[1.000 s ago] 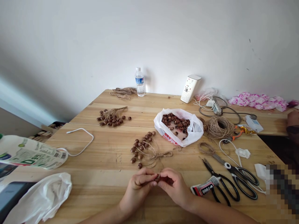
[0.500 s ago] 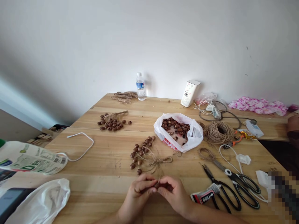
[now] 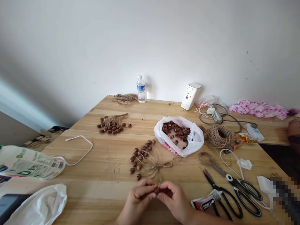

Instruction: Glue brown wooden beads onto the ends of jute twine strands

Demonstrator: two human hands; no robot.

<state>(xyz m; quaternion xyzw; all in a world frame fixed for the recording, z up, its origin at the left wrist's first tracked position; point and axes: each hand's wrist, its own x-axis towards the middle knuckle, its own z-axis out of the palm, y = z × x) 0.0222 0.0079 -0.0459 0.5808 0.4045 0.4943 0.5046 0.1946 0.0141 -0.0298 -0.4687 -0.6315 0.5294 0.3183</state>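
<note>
My left hand (image 3: 142,197) and my right hand (image 3: 172,197) meet at the front of the table, fingertips pinched together on one small brown nut shell (image 3: 157,189). Most of that shell is hidden by the fingers. A thin strand of twine runs up from it to a knotted twine bundle (image 3: 161,165) lying just beyond. Several brown nut shells (image 3: 141,153) hang on the bundle's other strands, spread to the left. Farther back lies a second twine bunch with nut shells (image 3: 113,125). Loose shells fill an open white plastic bag (image 3: 197,136).
On the right are a glue tube (image 3: 206,201), black scissors (image 3: 225,193), grey-and-black scissors (image 3: 243,190) and a twine ball (image 3: 220,136). A water bottle (image 3: 141,89) and a white box (image 3: 191,96) stand near the wall. At left lie a white cable (image 3: 90,145) and plastic packaging (image 3: 39,203).
The whole view has shifted slightly, so things sit a little lower. Both hands stay together on the nut shell with only slight finger movement.
</note>
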